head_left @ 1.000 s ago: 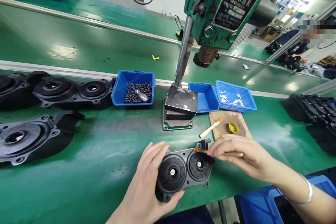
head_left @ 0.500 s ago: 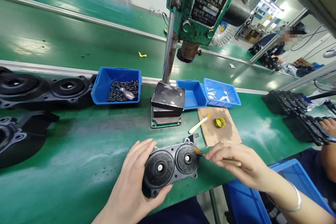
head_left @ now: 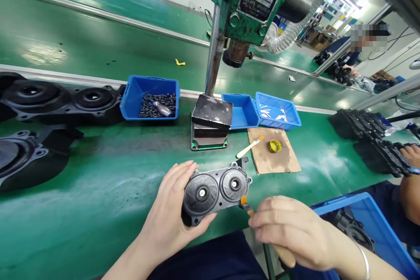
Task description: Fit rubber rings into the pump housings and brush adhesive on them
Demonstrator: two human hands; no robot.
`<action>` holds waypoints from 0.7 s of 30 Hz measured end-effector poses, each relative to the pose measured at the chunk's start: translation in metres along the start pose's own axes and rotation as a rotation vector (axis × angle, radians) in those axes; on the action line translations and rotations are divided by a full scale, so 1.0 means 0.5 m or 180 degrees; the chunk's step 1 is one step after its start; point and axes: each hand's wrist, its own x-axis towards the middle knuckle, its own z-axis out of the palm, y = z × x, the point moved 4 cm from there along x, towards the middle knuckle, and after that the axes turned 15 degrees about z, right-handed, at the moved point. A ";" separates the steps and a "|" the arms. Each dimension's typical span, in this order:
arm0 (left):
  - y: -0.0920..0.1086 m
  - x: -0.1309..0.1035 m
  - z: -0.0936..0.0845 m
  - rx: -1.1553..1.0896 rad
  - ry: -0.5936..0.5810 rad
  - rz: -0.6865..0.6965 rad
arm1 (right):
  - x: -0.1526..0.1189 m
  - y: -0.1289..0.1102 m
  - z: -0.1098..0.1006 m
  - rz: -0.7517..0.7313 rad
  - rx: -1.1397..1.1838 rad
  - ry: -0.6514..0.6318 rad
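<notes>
My left hand (head_left: 173, 205) grips the left end of a black housing (head_left: 219, 203) with two round recesses, fingers behind it and thumb in front. The housing is held face up above the green bench. In my right hand (head_left: 285, 229) is a small paintbrush (head_left: 246, 205), its orange bristles at the lower right corner of the housing. Beyond them a second brush (head_left: 251, 146) lies partly on a piece of cardboard (head_left: 278, 164), beside a small yellow open pot (head_left: 274, 146).
A green hand press (head_left: 244, 17) stands over black metal blocks (head_left: 212, 111). Blue bins (head_left: 149, 97) hold screws and white pieces. More black housings (head_left: 39, 100) lie at left and right. A blue crate (head_left: 377, 214) stands at lower right, near another person's arm (head_left: 410, 192).
My right hand has moved down with the paintbrush, whose bristles went from the right recess's upper edge to the housing's lower right corner. My left hand keeps its hold.
</notes>
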 end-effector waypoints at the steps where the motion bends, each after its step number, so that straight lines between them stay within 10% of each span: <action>1: 0.001 0.000 -0.001 -0.0004 0.0004 -0.0007 | 0.004 -0.006 0.002 -0.0088 -0.0054 -0.0034; 21: 0.003 -0.005 -0.002 -0.0063 -0.0006 -0.0090 | 0.014 -0.017 0.002 -0.0446 -0.0434 0.0128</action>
